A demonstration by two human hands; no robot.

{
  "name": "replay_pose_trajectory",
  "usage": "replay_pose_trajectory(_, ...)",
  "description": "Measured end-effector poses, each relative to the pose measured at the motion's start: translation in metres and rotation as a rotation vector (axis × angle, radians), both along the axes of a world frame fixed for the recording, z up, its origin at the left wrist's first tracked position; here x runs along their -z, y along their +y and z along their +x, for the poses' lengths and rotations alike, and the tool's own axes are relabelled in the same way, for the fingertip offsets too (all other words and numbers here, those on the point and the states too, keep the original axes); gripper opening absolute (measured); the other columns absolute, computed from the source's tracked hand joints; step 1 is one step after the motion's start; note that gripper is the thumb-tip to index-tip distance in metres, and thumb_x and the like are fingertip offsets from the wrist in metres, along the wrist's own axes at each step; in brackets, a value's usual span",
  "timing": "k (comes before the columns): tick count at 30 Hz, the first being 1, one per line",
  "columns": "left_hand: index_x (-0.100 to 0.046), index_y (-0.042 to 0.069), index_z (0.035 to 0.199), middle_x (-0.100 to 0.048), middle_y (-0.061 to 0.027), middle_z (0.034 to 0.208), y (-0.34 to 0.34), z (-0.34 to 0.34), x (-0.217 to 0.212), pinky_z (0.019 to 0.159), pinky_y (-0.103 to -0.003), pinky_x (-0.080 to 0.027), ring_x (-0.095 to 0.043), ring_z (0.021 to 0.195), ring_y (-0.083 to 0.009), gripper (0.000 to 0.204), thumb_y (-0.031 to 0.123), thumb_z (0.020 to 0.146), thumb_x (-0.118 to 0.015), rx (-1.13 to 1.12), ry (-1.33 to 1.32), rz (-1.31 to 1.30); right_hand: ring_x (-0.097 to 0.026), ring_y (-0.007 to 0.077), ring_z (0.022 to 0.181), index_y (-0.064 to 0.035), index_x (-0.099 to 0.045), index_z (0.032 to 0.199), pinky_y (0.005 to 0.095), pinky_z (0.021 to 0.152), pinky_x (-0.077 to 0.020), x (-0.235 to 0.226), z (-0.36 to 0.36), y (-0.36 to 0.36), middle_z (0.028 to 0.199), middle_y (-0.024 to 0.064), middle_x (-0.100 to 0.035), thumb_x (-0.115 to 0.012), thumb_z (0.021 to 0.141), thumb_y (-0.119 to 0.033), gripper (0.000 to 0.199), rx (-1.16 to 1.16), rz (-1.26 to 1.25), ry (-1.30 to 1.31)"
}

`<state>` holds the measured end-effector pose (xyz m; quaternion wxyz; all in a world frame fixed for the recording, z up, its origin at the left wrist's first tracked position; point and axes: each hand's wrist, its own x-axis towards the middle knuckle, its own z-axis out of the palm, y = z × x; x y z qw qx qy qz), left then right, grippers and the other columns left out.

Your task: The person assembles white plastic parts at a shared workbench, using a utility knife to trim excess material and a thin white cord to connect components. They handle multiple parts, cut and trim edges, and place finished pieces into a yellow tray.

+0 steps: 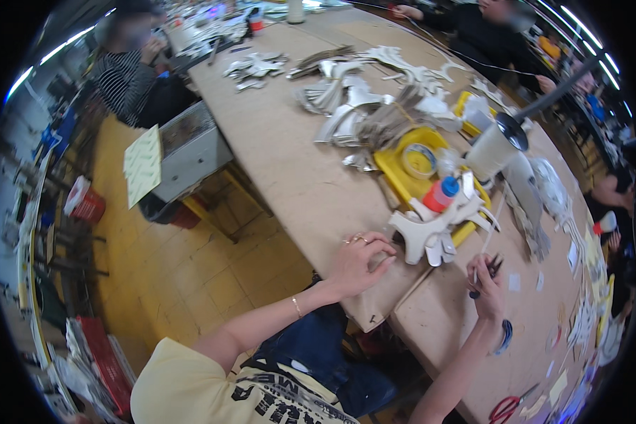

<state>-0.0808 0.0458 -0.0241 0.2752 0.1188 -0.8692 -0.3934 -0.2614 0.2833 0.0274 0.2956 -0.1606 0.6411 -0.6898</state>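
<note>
My left hand (364, 265) rests at the near edge of the table (283, 169), fingers loosely bent, thumb apart, with nothing seen in it. My right hand (487, 286) is closed around a small dark hand tool (495, 266) with pointed ends; its exact kind is unclear. A thin pale stick or strip (489, 232) rises by that hand; whether I hold it cannot be told. Between and beyond my hands lie white, curved cut-out pieces (417, 233), partly over a yellow tray (392, 166). A red bottle with a blue cap (439, 196) and a tape roll (418, 161) are at the tray.
Stacks of white and grey cut pieces (346, 106) cover the table beyond the tray. A white cylinder (491, 150) stands right of it. Red-handled scissors (509, 406) lie at the lower right. A grey metal box (194, 152) stands left of the table. Other people sit across and at the far left.
</note>
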Motion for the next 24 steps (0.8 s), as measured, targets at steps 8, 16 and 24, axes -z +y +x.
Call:
replay_pose_trajectory(8,-0.068,0.008,0.090,-0.067,-0.0058,0.096,0.000,0.000,0.008,0.089,-0.038,-0.044,-0.063,0.095,-0.0244,0.008,0.013,0.084,-0.070,-0.025,0.132,0.130,-0.044,0.0075,0.061,-0.0082,-0.052,0.085,0.0220,0.054,-0.0323,-0.002,0.005,0.019,0.074,0.0015,-0.052,-0.061,0.097,-0.024,0.022,-0.160,-0.144,0.140)
replay_pose_trajectory(16,-0.067,0.007,0.089,-0.067,-0.0080,0.094,0.016,0.014,-0.017,0.083,-0.038,-0.049,-0.064,0.091,-0.0279,0.008,0.010,0.082,-0.070,0.033,0.277,-0.107,-0.049,0.0083,0.065,-0.0053,-0.061,0.080,0.0236,0.059,-0.0368,0.009,0.086,0.032,0.073,0.0017,-0.057,-0.064,0.095,-0.024,0.024,0.160,-0.099,0.132)
replay_pose_trajectory(24,-0.066,0.001,0.115,-0.070,-0.0089,0.105,0.070,-0.012,-0.072,0.088,-0.031,-0.050,-0.066,0.097,-0.0171,0.024,0.016,0.097,-0.059,0.540,0.016,0.841,-0.052,0.0128,0.059,-0.0007,-0.059,0.069,0.0269,0.054,-0.0403,-0.011,0.136,0.042,0.066,0.0070,-0.058,-0.068,0.090,-0.023,0.032,-0.080,-0.177,-0.001)
